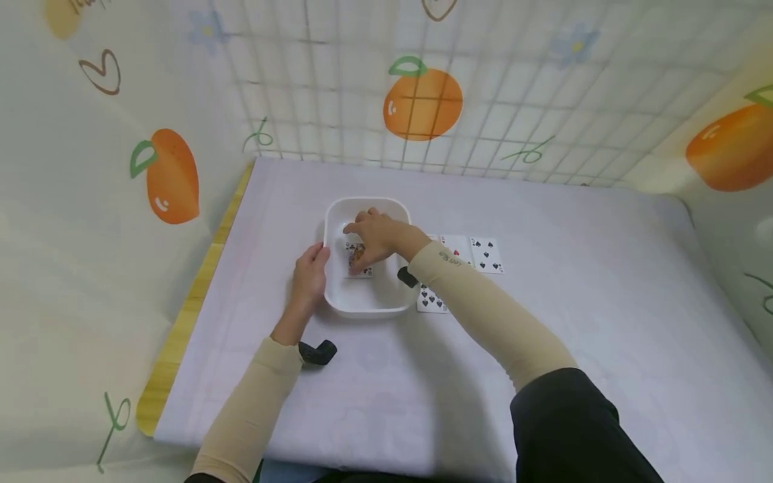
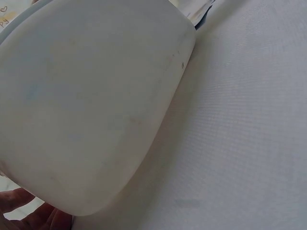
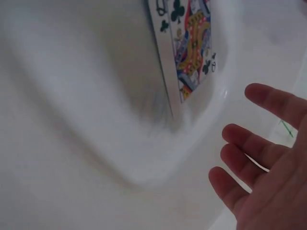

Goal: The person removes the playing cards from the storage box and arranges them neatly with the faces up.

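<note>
A white plastic basin (image 1: 370, 308) is on the table, and its outer wall (image 2: 91, 105) fills much of the left wrist view. My left hand (image 1: 309, 278) holds the basin by its left side. Inside lies a queen of clubs playing card (image 3: 192, 48); whether others lie under it I cannot tell. Over the basin reaches my right hand (image 1: 382, 236), its thumb side partly covering the card in the head view. The right wrist view shows several spread fingers (image 3: 249, 146) apart from the card; the thumb is not visible there.
Face-up cards lie right of the basin, among them a spade card (image 1: 486, 255), a red-suited card (image 1: 457, 247) and another spade card (image 1: 431, 300), partly behind my right forearm. A white cloth (image 1: 580, 268) covers the table; a wire grid (image 1: 495, 87) stands behind.
</note>
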Motion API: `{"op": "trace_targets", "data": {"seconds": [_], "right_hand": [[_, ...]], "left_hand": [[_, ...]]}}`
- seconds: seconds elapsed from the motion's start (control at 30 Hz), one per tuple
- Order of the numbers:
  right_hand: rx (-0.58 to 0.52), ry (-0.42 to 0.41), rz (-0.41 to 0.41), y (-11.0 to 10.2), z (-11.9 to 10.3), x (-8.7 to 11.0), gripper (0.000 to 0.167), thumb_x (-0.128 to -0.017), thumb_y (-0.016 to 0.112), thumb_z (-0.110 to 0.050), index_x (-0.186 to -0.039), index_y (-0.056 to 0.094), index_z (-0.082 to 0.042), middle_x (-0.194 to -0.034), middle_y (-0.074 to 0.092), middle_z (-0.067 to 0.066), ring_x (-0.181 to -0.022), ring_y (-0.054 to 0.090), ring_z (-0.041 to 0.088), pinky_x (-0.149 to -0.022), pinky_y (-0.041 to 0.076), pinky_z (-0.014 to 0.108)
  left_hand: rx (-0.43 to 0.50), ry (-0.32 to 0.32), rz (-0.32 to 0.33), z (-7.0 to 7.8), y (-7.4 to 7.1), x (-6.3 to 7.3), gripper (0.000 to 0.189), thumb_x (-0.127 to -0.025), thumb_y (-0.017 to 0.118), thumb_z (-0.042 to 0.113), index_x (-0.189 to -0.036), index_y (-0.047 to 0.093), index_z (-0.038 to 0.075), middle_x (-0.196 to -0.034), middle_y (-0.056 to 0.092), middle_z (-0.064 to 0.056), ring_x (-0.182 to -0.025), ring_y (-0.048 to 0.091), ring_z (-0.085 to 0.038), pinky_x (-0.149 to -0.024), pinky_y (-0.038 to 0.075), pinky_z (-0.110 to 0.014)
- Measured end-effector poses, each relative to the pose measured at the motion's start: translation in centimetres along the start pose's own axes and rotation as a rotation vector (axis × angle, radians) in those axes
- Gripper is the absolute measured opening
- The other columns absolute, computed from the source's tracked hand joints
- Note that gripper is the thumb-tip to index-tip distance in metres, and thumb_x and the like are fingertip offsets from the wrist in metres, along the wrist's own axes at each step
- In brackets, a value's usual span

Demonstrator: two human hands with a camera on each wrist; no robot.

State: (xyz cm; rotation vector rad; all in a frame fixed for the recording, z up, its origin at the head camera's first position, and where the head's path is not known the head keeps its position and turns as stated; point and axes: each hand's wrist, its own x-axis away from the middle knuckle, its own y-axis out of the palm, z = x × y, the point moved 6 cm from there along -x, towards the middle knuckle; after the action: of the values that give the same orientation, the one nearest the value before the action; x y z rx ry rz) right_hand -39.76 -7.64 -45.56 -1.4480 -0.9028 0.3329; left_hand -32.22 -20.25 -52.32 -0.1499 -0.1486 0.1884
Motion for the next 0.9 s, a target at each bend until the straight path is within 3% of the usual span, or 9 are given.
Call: {"op": "trace_targets", "data": {"seconds": [0.43, 0.9], "right_hand": [[-0.003, 0.090, -0.078, 1.8, 0.5, -1.0, 0.104, -0.065, 0.083, -0.064, -0.149, 0.045, -0.016, -0.136, 0.046, 0.012, -0.120, 0.038, 0.026, -0.104, 0.038, 0.045], [0.013, 0.031, -0.031, 2.1, -0.1, -1.4, 0.090, -0.066, 0.087, -0.054, -0.137, 0.055, -0.009, -0.136, 0.047, 0.013, -0.121, 0.038, 0.028, -0.104, 0.037, 0.044]], "left_hand": [[-0.011, 0.015, 0.011, 0.2, -0.2, 0.1, 0.049, -0.103, 0.044, 0.033, -0.141, 0.052, 0.004, -0.141, 0.054, -0.016, -0.130, 0.049, -0.031, -0.110, 0.037, -0.044], [-0.005, 0.049, 0.029, 0.3, -0.3, 0.1, 0.048, -0.103, 0.046, 0.031, -0.140, 0.053, 0.002, -0.139, 0.056, -0.017, -0.129, 0.051, -0.031, -0.110, 0.037, -0.043]]}}
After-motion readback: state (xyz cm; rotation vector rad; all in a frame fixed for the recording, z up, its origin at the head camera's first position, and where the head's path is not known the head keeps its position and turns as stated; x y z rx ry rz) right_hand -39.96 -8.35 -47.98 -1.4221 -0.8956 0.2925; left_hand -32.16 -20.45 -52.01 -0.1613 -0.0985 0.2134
